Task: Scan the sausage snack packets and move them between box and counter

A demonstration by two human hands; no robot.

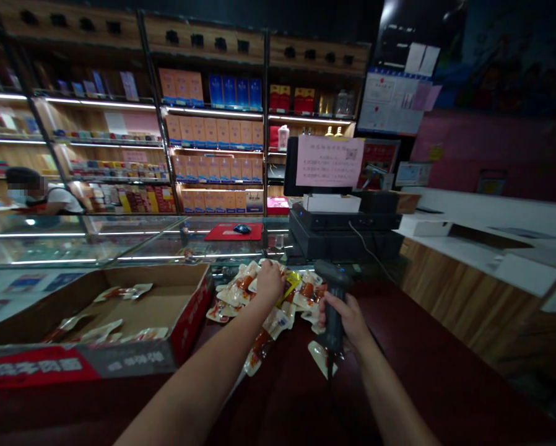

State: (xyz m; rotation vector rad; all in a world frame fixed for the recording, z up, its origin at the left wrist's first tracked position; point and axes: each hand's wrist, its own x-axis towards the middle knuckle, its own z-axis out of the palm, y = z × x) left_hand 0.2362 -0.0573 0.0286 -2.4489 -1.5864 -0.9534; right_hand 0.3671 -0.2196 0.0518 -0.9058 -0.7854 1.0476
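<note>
My left hand (269, 282) reaches into a heap of vacuum-sealed snack packets (241, 286), its fingers closed on one near the top. The packets have white backs and clear fronts with reddish-brown food inside. A yellow packet (293, 282) lies just right of that hand. In my right hand (352, 319) is a dark handheld barcode scanner (335, 285), fingers wrapped round its handle, head up and cable hanging below. One loose packet (322, 358) lies beneath the scanner. At the left stands an open cardboard box (192, 310) with several similar packets inside.
A dark red tabletop (412, 371) meets a glass display counter (139, 244) bearing a mouse (241, 229) on a red mat. Behind are a monitor (293, 167) with a pink notice, a black cash drawer (343, 238) and stocked shelves. A person (64, 199) is at far left.
</note>
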